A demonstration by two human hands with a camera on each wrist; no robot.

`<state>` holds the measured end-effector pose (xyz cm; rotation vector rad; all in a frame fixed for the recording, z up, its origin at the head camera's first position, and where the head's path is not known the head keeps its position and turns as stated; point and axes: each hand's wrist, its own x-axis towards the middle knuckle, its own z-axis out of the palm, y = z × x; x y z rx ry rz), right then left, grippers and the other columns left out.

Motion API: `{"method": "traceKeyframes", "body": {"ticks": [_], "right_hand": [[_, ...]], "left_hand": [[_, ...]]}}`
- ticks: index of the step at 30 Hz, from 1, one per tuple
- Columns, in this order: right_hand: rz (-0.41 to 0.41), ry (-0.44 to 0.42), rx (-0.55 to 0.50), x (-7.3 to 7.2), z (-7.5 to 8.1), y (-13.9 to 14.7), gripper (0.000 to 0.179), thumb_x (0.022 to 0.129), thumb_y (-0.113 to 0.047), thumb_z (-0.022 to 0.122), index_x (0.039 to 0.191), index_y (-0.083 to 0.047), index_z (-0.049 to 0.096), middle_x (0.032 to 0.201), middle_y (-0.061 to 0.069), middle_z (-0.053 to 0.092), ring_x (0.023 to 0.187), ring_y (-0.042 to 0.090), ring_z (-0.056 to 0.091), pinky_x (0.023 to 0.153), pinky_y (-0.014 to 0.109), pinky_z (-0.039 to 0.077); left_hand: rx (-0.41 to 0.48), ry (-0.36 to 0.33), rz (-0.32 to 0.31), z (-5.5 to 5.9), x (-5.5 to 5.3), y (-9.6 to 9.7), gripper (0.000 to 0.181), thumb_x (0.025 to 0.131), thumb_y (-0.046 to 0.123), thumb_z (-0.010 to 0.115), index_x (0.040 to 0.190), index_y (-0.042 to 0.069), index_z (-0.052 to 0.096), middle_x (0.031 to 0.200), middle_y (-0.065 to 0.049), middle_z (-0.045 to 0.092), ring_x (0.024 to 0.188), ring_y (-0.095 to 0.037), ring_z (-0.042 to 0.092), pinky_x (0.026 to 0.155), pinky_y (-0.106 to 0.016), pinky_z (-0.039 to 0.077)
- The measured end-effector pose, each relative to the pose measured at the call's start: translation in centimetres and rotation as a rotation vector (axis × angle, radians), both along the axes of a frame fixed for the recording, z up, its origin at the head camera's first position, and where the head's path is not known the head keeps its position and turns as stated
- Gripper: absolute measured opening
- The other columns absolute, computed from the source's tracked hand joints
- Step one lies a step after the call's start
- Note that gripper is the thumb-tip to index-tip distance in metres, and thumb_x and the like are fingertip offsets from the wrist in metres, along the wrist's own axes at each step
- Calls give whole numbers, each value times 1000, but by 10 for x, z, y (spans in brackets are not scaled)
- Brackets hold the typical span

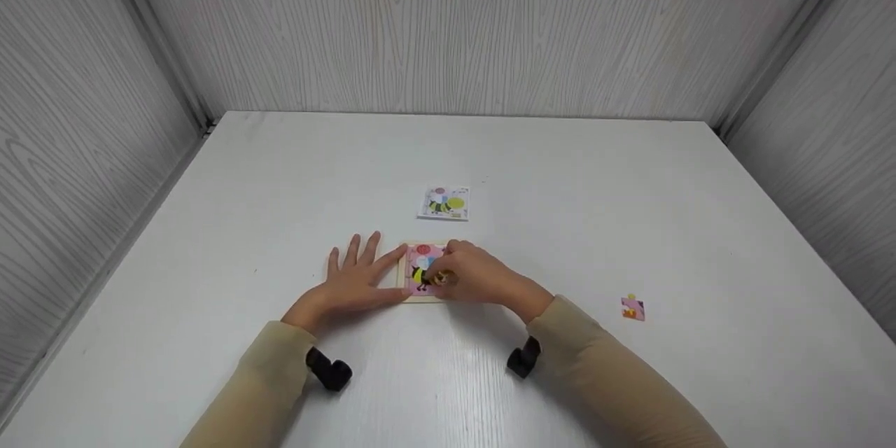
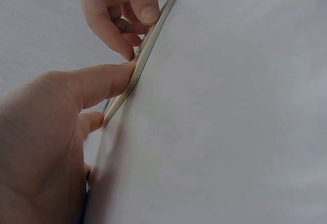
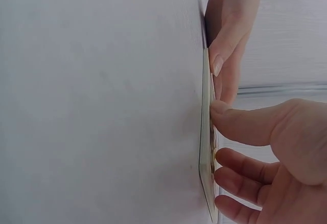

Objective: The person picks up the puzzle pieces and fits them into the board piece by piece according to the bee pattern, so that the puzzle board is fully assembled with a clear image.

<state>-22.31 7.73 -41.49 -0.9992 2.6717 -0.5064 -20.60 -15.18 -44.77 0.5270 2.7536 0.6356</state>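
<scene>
A small wooden jigsaw board (image 1: 414, 299) with a bee picture lies flat on the table. My left hand (image 1: 353, 285) rests at its left side with fingers spread; the thumb and index finger touch the frame's left edge. From the right, my right hand (image 1: 479, 274) reaches over the board with bent fingers, holding a yellow-and-black puzzle piece at the picture's surface. In the right wrist view, the thumb (image 3: 245, 124) and fingertips touch the board's face, a little apart. The right hand hides the board's right part and most of that piece.
Behind the board lies a small square bee picture (image 1: 446, 204). To the right, a loose pink puzzle piece (image 1: 633, 308) lies on the white table (image 1: 700, 238). Wood-grained panels (image 1: 448, 28) stand around the back and sides.
</scene>
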Motion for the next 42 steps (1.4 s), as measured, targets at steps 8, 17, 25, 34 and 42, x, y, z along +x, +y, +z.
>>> {"method": "traceKeyframes", "body": {"ticks": [8,17,25,34,42], "right_hand": [[37,37,-17,-1,-2,1,21,86,-23,68,106,-17,72,96,1,54,84,15,45,73,28,41],[52,38,-25,2,0,4,20,85,-23,69,105,-19,73,95,1,54,84,15,44,72,28,40],[74,24,6,7,2,4,21,81,-22,74,102,-20,75,93,-1,52,85,13,44,72,23,41],[38,-27,23,8,4,8,25,81,-27,73,106,-23,73,98,-2,51,89,12,45,76,23,44],[34,-30,2,10,6,17,19,81,-25,74,98,-18,75,95,-2,51,90,14,45,78,25,43]], "left_hand": [[-17,7,0,0,0,0,79,84,64,48,149,27,23,154,-18,-4,137,-41,-14,100,-63,-11],[4,-3,-5,0,-1,-1,80,84,65,48,149,27,22,154,-18,-5,137,-41,-15,99,-64,-12],[-5,-11,0,1,0,0,78,84,64,48,149,27,23,154,-17,-5,137,-40,-15,100,-63,-13],[-10,-7,8,1,2,2,79,84,64,49,149,27,23,154,-17,-5,137,-41,-15,100,-63,-12],[-16,3,5,2,0,2,79,84,62,50,149,26,24,154,-18,-3,137,-42,-13,100,-63,-12]]}}
